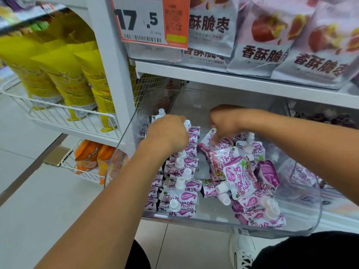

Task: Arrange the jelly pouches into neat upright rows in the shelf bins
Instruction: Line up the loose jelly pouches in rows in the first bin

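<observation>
In the clear shelf bin (303, 228), the work is split in two: along the left wall stands a finished-looking row of upright pouches (179, 177), white caps up, running from the front edge towards the back, while the right half holds a loose heap of pouches (244, 177) lying flat and crossed over one another. The left hand (168, 133) sits on top of the back end of the upright row, fingers curled down over the caps, apparently steadying or gripping a pouch there, though exactly which one it holds is hidden under the hand. The right hand (225, 121) reaches into the back of the heap, fingertips pinching the top edge of a tilted pouch (210, 137) near the bin's rear middle. The step in hand looks like lifting that pouch and standing it up to begin or extend a second row beside the first. To do it well, it is best taken by the neck under the cap, turned so the printed face matches its neighbours, and set base-down tight against the standing row, with the left hand bracing that row so it does not topple like dominoes. The slippery heap may slide as one piece is drawn out, so a straight upward lift seems safer than dragging.
</observation>
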A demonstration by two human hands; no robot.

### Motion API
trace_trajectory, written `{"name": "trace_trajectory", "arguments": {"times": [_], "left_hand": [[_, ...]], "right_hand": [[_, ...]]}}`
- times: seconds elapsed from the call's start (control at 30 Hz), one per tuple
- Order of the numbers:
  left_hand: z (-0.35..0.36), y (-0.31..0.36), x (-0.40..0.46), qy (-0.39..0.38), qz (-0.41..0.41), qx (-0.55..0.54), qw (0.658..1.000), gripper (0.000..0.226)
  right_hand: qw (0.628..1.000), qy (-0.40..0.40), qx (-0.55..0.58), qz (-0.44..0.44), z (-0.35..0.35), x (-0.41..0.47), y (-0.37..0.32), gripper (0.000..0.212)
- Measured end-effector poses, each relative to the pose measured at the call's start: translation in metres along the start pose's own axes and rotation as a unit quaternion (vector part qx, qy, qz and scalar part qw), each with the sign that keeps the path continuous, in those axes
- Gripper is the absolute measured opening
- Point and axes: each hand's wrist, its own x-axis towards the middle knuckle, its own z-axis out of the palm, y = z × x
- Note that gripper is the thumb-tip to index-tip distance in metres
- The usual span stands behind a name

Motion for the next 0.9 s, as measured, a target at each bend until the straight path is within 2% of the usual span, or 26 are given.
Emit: {"name": "trace_trajectory", "arguments": {"times": [0.1,0.2,0.27,0.33,0.4,0.47,0.53,0.6,0.67,0.8,0.9], "left_hand": [[-0.003,-0.002,-0.001,0.005,0.011,0.007,1.0,0.013],[-0.004,-0.004,-0.003,-0.03,0.019,-0.008,0.999,0.016],[-0.004,-0.005,-0.003,-0.025,0.019,-0.02,0.999,0.016],[-0.003,-0.004,-0.003,-0.022,0.015,-0.032,0.999,0.012],[-0.002,-0.005,-0.002,-0.018,0.015,-0.039,0.999,0.004],[-0.001,-0.008,0.0,-0.002,0.005,-0.053,0.999,0.026],[0.002,-0.005,0.0,0.035,-0.022,-0.055,0.998,0.047],[0.004,0.005,0.001,0.071,-0.048,-0.022,0.996,0.054],[0.006,0.013,0.003,0.073,-0.061,-0.009,0.995,0.053],[0.007,0.023,0.006,0.063,-0.089,-0.007,0.994,0.04],[0.008,0.028,0.004,0.076,-0.097,0.015,0.992,0.041]], "right_hand": [[0.994,0.109,0.013,-0.008,-0.005,-0.021,0.013,0.024],[0.968,0.251,-0.03,0.006,-0.003,-0.036,0.019,0.023],[0.955,0.296,-0.035,-0.009,-0.001,-0.037,0.015,0.021],[0.956,0.293,-0.011,-0.023,0.0,-0.03,0.005,0.016],[0.96,0.268,0.072,-0.024,-0.001,-0.018,-0.006,0.015],[0.958,0.249,0.138,-0.032,-0.003,-0.006,-0.015,0.026],[0.956,0.251,0.136,-0.068,-0.003,0.002,-0.022,0.02],[0.952,0.254,0.137,-0.101,-0.001,0.008,-0.017,0.01],[0.944,0.244,0.199,-0.098,0.0,0.011,-0.003,0.028],[0.96,0.187,0.2,-0.062,0.011,0.017,0.014,0.025],[0.957,0.191,0.211,-0.051,0.015,0.027,0.006,0.024]]}}
